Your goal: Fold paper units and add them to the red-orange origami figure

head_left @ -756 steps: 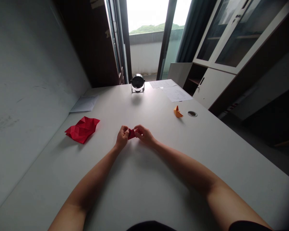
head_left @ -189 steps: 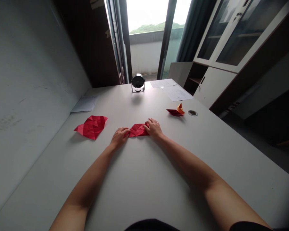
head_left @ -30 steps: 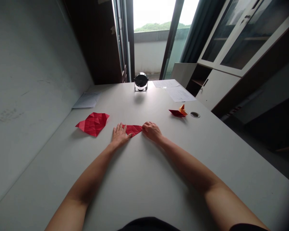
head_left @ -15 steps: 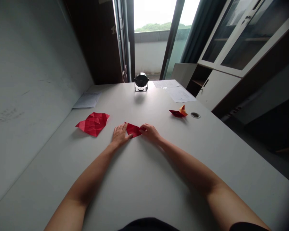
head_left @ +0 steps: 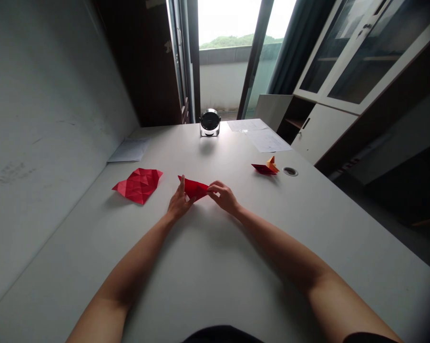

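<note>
A folded red sheet of paper (head_left: 194, 187) is held between my two hands at the middle of the table. My left hand (head_left: 179, 200) grips its left side, with the index finger upright behind one edge and the thumb along the lower side. My right hand (head_left: 223, 196) pinches the right tip of the paper between thumb and fingers. To the left lies a creased, unfolded red paper (head_left: 140, 185). On the right rests a small red and orange folded paper piece (head_left: 267, 167), apart from both hands.
A round black device on a metal stand (head_left: 209, 122) is at the table's far end. White papers (head_left: 268, 140) lie at the back right, more papers (head_left: 129, 149) by the left wall. A round cable hole (head_left: 290, 171) is in the white tabletop (head_left: 215, 267).
The folded red paper has tilted up off the table and its left end has shifted left. My left hand has gone from lying flat on it to gripping its edge.
</note>
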